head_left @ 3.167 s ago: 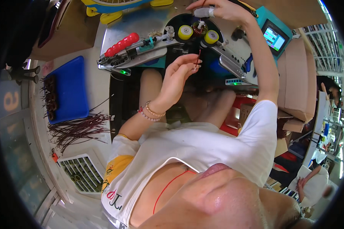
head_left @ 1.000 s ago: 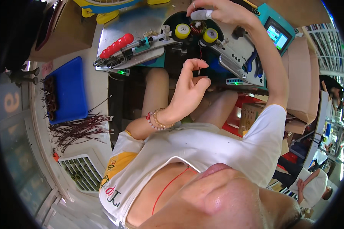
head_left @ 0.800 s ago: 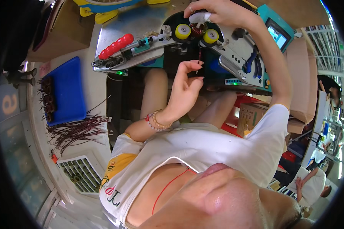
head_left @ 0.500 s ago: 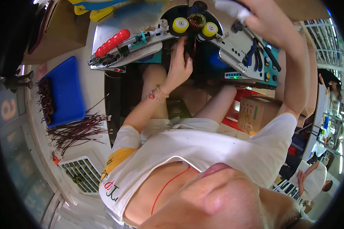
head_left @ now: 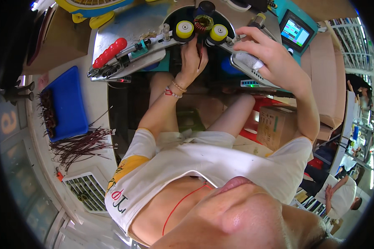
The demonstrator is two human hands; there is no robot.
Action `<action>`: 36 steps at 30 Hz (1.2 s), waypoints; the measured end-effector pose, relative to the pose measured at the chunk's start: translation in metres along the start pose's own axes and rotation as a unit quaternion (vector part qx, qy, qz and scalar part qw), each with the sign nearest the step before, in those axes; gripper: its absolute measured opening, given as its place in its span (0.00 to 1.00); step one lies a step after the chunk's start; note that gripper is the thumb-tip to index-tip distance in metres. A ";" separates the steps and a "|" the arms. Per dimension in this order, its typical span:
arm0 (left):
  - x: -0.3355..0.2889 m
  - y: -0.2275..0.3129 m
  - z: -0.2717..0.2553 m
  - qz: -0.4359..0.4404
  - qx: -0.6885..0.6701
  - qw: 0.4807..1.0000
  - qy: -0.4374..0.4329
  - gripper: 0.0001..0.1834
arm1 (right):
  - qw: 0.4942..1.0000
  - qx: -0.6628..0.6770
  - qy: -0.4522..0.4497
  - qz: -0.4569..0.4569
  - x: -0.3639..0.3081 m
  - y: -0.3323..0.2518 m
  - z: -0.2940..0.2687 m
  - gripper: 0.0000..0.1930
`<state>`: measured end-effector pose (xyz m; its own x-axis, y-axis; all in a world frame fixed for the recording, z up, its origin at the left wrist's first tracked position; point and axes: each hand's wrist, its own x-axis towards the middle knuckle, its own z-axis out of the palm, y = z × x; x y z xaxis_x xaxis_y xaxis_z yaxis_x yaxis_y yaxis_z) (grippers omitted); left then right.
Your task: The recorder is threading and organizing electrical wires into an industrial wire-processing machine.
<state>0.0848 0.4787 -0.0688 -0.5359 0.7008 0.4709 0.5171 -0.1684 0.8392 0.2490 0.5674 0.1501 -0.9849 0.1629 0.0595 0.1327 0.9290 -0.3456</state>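
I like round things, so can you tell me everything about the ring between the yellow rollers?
The ring looks greenish yellow, with reddish-brown wire windings around part of it. It sits between two yellow rollers, with a dark cylinder behind. A dark red wire runs down below it, beside the left hand. Its exact tilt, and what touches it, are hard to tell.

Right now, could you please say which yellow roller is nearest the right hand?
The right roller, just left of the right hand; the left roller is by the left hand.
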 end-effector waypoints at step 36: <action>0.081 0.061 -0.083 0.128 0.239 0.963 0.011 0.41 | 0.980 -0.142 -0.143 -0.010 0.139 -0.026 -0.036 0.18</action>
<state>0.0175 0.4670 0.0433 -0.3618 0.6631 0.6553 0.8788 0.0080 0.4771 0.1123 0.5774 0.2009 -0.9732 0.0816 -0.2148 0.0989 0.9926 -0.0710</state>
